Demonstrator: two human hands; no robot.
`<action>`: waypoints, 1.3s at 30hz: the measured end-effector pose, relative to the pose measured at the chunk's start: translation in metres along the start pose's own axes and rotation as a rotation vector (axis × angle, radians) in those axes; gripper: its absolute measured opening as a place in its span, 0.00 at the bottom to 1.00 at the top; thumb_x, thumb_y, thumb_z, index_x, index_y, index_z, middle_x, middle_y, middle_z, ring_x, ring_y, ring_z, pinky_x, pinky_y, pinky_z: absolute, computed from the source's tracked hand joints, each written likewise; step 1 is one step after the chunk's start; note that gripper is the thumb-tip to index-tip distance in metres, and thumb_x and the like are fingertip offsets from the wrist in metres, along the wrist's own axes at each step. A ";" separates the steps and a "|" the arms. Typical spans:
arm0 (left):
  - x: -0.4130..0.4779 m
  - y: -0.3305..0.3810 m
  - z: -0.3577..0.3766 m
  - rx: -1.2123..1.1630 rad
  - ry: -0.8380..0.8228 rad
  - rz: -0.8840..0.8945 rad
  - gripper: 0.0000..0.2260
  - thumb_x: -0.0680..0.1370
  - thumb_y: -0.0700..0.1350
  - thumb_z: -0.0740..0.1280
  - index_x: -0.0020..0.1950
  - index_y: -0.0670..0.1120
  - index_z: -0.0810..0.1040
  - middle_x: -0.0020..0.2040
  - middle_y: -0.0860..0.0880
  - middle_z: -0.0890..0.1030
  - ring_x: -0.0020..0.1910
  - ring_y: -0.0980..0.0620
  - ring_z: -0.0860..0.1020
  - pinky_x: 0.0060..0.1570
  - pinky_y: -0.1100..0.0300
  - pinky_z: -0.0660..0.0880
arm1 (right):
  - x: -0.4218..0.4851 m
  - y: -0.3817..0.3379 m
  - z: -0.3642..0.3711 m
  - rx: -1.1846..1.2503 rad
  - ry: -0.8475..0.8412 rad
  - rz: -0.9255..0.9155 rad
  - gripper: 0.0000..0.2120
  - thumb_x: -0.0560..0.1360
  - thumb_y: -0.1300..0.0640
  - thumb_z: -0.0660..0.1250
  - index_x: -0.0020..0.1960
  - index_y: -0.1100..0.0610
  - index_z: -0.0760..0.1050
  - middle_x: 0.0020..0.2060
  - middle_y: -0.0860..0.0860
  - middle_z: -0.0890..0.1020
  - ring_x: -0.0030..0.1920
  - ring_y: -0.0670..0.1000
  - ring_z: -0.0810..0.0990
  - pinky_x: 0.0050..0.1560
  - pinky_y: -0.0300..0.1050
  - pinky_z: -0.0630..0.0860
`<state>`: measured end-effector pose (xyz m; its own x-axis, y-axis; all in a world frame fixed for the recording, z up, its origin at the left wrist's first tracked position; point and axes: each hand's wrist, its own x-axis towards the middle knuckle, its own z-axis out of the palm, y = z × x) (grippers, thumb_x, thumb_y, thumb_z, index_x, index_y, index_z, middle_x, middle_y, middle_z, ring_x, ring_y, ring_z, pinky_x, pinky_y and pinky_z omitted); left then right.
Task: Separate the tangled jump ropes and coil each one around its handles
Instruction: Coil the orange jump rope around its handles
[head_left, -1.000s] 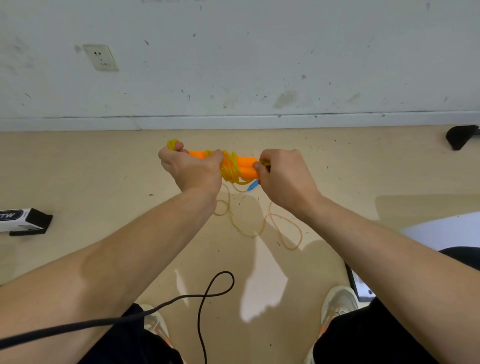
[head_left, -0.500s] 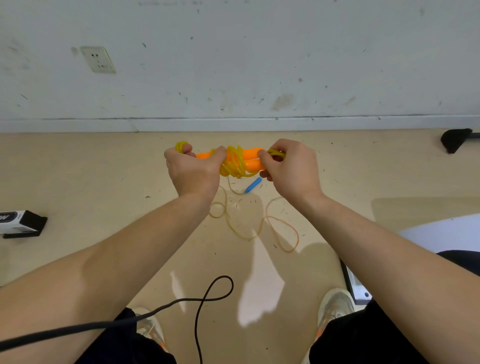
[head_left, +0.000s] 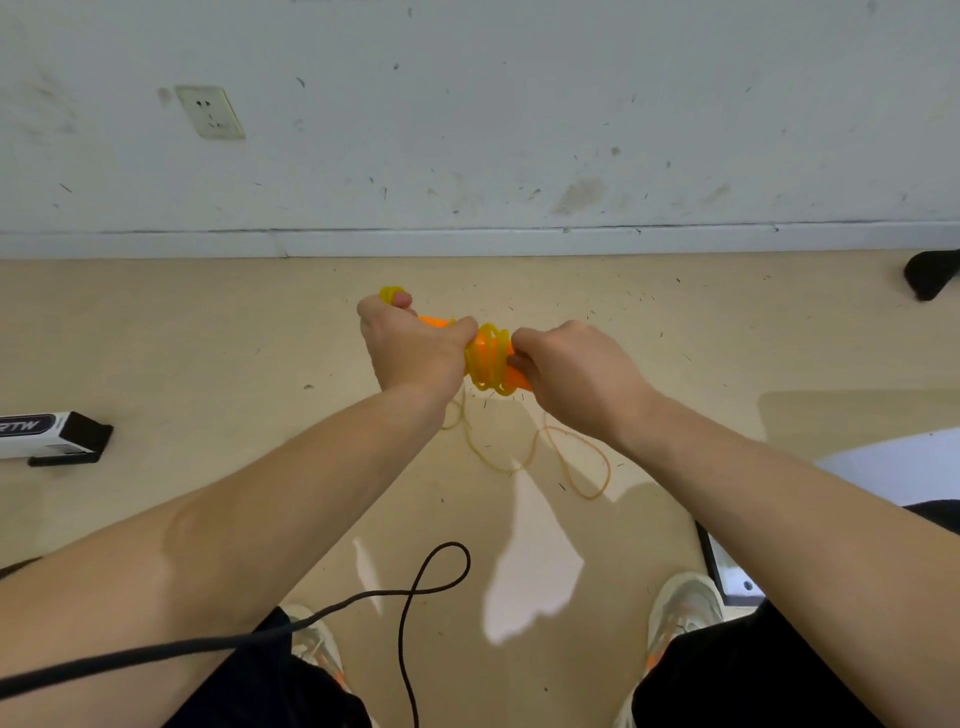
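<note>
Two orange handles lie side by side between my hands, with yellow rope wound around their middle in several turns. My left hand grips the left end of the handles, and a small yellow loop sticks out past its thumb. My right hand is closed on the right end and the rope there. The loose rest of the yellow rope hangs down and lies in loops on the floor below my hands. No blue handle is visible now.
A black cable loops across the floor between my shoes. A white and black box lies at the left. A dark object sits by the wall at the right, and a white panel at the lower right.
Both hands with the handles have dropped slightly and the right hand has rolled over the top of the bundle. The blue piece seen below the handles is hidden now.
</note>
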<state>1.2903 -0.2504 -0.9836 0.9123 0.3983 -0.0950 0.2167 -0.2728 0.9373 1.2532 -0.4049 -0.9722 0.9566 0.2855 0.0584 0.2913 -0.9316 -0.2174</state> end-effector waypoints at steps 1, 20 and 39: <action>0.000 -0.001 0.000 0.017 -0.018 0.027 0.28 0.67 0.46 0.79 0.57 0.49 0.65 0.57 0.47 0.70 0.49 0.50 0.73 0.43 0.61 0.70 | 0.000 -0.001 0.001 -0.023 -0.007 0.004 0.09 0.82 0.57 0.59 0.42 0.54 0.67 0.28 0.50 0.68 0.31 0.58 0.71 0.27 0.45 0.59; -0.016 -0.001 -0.005 0.348 -0.251 0.602 0.28 0.70 0.45 0.77 0.64 0.43 0.67 0.57 0.52 0.67 0.52 0.56 0.68 0.48 0.65 0.66 | 0.004 0.000 -0.026 0.382 -0.103 0.178 0.14 0.79 0.51 0.67 0.39 0.58 0.81 0.29 0.50 0.84 0.28 0.44 0.82 0.34 0.39 0.78; -0.006 0.021 -0.023 0.021 -0.542 0.287 0.27 0.61 0.54 0.78 0.55 0.53 0.70 0.47 0.56 0.71 0.44 0.63 0.72 0.43 0.68 0.71 | -0.007 0.008 -0.047 1.387 -0.364 0.214 0.10 0.78 0.57 0.66 0.49 0.64 0.80 0.31 0.53 0.80 0.28 0.47 0.76 0.32 0.42 0.74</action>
<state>1.2820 -0.2387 -0.9555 0.9810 -0.1942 -0.0016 -0.0623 -0.3230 0.9444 1.2490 -0.4252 -0.9285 0.8637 0.4081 -0.2957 -0.2978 -0.0602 -0.9527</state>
